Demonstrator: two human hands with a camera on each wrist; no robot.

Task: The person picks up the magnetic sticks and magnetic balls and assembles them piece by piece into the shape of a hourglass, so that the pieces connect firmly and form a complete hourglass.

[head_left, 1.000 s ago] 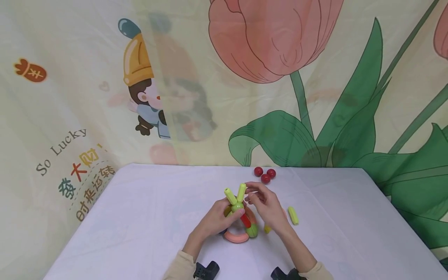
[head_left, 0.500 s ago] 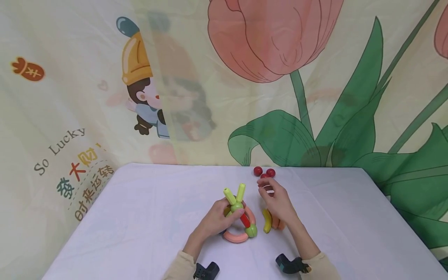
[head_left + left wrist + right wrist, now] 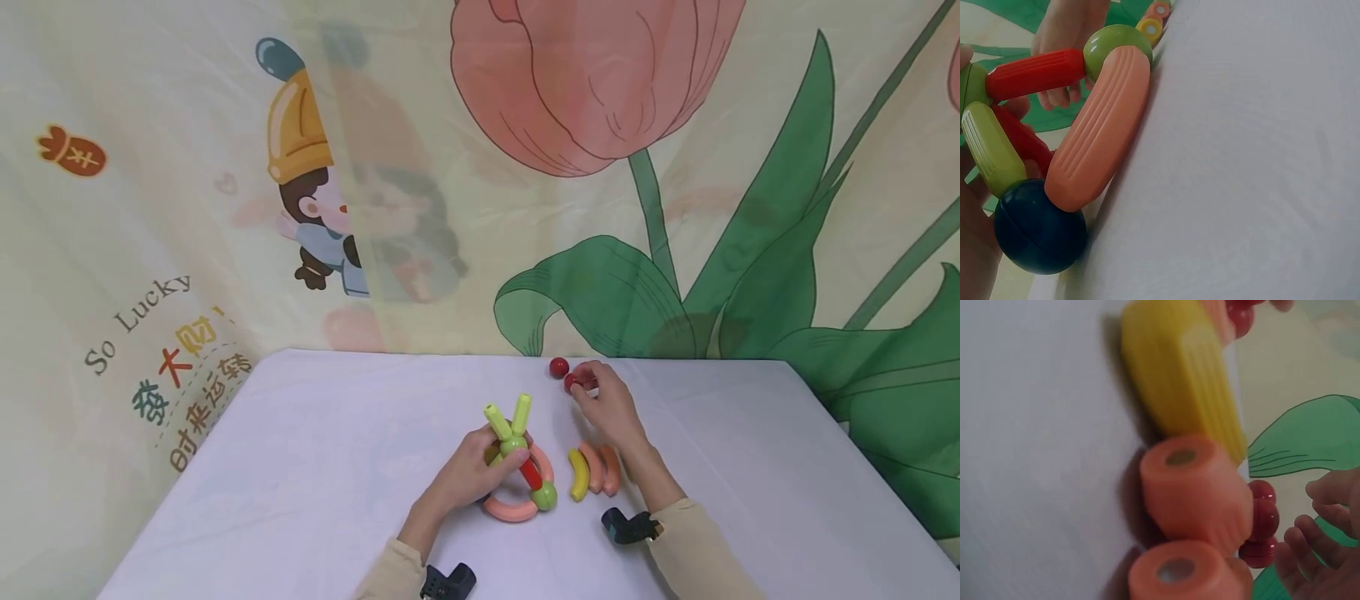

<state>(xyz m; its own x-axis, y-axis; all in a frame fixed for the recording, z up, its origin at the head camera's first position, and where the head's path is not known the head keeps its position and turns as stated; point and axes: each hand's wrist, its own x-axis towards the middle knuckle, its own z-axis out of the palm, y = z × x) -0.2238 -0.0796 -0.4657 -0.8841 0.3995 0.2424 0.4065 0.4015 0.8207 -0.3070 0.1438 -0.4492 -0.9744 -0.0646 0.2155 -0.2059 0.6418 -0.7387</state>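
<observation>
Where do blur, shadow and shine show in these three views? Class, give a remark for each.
Right wrist view: the yellow piece looks blurred, with a soft shadow beside it on the white cloth; left wrist view: rather dim, with a faint sheen on the dark blue ball; head view: brightest of the three, the tabletop pieces casting only faint shadows.

Colourful rod-and-ball frame [image 3: 530, 475], held in the left grip [image 3: 471, 465]
Two lime rods [image 3: 522, 414] fork upward from one green ball [image 3: 513, 444]; a curved salmon rod [image 3: 1100, 128] meets a dark blue ball [image 3: 1040, 226]. Over there, glossy red balls [image 3: 558, 367] sit by the right grip [image 3: 611, 408].
</observation>
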